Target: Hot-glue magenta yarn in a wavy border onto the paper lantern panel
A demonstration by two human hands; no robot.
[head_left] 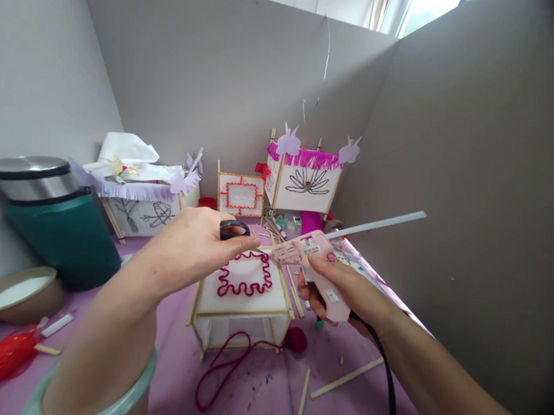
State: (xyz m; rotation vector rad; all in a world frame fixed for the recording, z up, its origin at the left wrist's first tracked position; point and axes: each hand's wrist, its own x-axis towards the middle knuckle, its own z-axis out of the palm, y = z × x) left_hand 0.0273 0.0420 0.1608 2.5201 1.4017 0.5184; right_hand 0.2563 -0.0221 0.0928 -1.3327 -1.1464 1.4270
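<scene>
My left hand point(203, 244) is closed on a pair of scissors by their black handle loop point(234, 230); the blades are mostly hidden by my fingers. In my right hand point(333, 285) is a pale pink glue gun point(314, 253), its nozzle pointing left toward my left fingertips. A long translucent glue stick point(378, 224) juts from its rear. Below both hands stands a white-panelled box frame with wooden edges point(241, 315). Wavy crimson yarn point(245, 289) outlines a rectangle on its top. More of that yarn trails down the front to a small crimson ball point(295, 340).
Thin wooden sticks point(342, 379) lie on the purple table cover point(257, 404). Behind are a fringed paper lantern point(308, 184) and an orange-edged panel point(240, 196). At left are a green container point(64, 240), a bowl point(19, 293) and a red tassel point(4, 354).
</scene>
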